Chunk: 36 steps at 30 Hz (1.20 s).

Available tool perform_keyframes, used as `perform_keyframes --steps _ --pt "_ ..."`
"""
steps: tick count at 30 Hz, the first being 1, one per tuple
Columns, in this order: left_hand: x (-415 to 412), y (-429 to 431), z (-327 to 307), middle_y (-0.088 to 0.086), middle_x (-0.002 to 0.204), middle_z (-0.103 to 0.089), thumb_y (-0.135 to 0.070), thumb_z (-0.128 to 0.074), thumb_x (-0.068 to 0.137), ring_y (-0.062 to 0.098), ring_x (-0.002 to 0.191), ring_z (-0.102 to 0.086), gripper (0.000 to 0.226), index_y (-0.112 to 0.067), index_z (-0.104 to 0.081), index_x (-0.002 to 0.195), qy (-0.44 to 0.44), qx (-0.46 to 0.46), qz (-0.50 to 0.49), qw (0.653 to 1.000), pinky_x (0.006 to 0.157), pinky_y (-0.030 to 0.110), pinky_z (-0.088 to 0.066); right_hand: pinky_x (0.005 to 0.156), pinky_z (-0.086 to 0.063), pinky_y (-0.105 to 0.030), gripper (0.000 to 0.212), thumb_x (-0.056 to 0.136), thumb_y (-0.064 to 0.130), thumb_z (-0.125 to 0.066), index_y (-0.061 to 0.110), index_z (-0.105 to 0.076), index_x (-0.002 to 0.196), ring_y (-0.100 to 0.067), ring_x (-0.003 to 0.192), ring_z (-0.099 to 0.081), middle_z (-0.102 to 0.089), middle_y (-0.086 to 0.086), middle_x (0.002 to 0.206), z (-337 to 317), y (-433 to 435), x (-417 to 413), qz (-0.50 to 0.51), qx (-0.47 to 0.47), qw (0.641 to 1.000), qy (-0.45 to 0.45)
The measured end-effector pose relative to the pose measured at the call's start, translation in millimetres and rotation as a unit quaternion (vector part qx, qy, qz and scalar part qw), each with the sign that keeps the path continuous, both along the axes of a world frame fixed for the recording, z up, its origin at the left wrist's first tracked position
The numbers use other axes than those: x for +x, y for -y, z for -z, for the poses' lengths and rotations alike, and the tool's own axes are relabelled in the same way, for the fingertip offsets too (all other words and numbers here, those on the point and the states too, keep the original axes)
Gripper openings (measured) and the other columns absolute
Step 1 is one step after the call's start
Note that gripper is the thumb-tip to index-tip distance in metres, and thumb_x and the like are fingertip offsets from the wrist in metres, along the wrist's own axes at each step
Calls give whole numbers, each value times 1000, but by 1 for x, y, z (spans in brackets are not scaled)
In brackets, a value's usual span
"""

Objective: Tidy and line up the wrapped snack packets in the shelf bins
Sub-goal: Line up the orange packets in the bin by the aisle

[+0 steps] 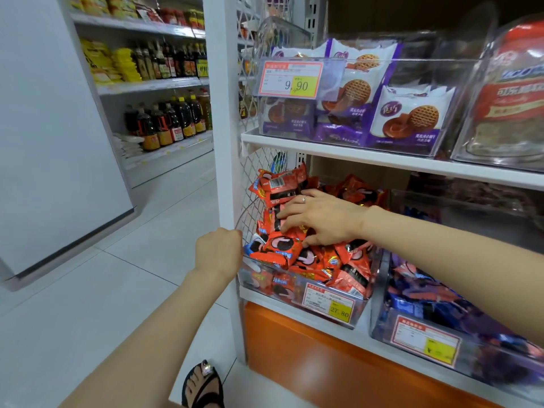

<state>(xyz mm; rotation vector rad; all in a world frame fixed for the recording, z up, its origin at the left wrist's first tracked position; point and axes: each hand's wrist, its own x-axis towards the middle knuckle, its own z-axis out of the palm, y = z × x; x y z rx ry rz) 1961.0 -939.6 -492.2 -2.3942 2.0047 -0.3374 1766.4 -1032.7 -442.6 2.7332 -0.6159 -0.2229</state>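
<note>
Right grip [321,219] lies spread and released on the red snack packets [294,254] heaped in the clear bin [359,316] at centre frame. Your left grip [217,251] is curled at the bin's left corner; I cannot tell what it holds. The packets look light, slippery and crushable, so pinch their crimped ends

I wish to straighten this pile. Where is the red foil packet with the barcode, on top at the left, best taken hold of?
Probably pinch the red foil packet with the barcode by its upper right crimped end, coming from the front right: the white wire mesh panel closes off its left side, and the right hand rests just below it.
</note>
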Motion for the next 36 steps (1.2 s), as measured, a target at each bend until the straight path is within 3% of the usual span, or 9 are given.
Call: perform_keyframes --steps 4,8,12,16,18,23,28,32,36 --pt "-2 5 0 10 114 -62 -15 -48 93 29 103 -60 24 -14 -60 114 11 14 -8 1000 78 32 -47 112 -20 -36 49 87 37 -59 33 -46 134 -13 136 -27 -36 9 147 -5 -5 -8 24 19 999 34" --pt "-1 7 -1 10 112 -62 -16 -48 92 30 102 -61 24 -14 -61 112 -1 14 3 1000 72 30 -43 111 -21 -34 53 87 34 -60 31 -43 137 -14 136 -27 -34 8 148 -7 -10 -10 20 17 999 43" --pt "0 7 -2 10 110 -63 -16 -49 92 31 100 -61 23 -14 -62 110 -15 16 5 1000 70 29 -41 115 -7 -35 70 83 36 -63 32 -30 145 -13 141 -17 -25 9 153 -1 -16 3 -8 3 1000 28" --pt "-1 5 -6 11 105 -64 -19 -48 91 32 97 -60 21 -11 -61 105 -41 -18 16 999 65 30 -37 117 5 -43 81 81 45 -63 29 -21 149 -17 145 -8 -19 4 156 7 -17 23 -21 -38 997 -66" --pt "0 1 -12 11 104 -64 -21 -46 92 33 97 -60 22 -11 -60 107 -46 -44 24 998 67 30 -40 117 6 -48 79 82 46 -61 30 -21 148 -19 144 -13 -23 3 155 10 -14 26 -16 -43 995 -86" --pt "13 -12 -31 10 99 -66 -23 -46 91 35 95 -59 20 -13 -59 102 -76 -134 26 988 65 32 -38 116 2 -50 55 86 41 -56 30 -41 138 -19 133 -33 -44 4 138 4 -9 11 -30 -57 995 -71" --pt "33 -26 -44 4 84 -68 -25 -50 90 28 80 -58 10 -18 -58 92 -132 -199 10 971 57 29 -30 116 4 -51 47 87 38 -56 32 -47 133 -17 135 -29 -48 8 133 -4 -7 -4 -9 -45 996 -76" --pt "36 -32 -47 -2 80 -61 -24 -53 89 20 70 -46 7 -19 -59 89 -148 -213 16 966 57 28 -28 115 10 -48 64 82 38 -62 35 -36 141 -17 141 -18 -41 8 142 1 -14 6 -2 1 998 -55" --pt "36 -32 -46 -3 89 -47 -22 -58 88 17 74 -47 6 -17 -60 86 -194 -214 43 956 55 28 -29 117 9 -44 72 80 26 -66 37 -32 143 -13 142 -16 -38 9 147 9 -24 26 -11 95 995 -17"
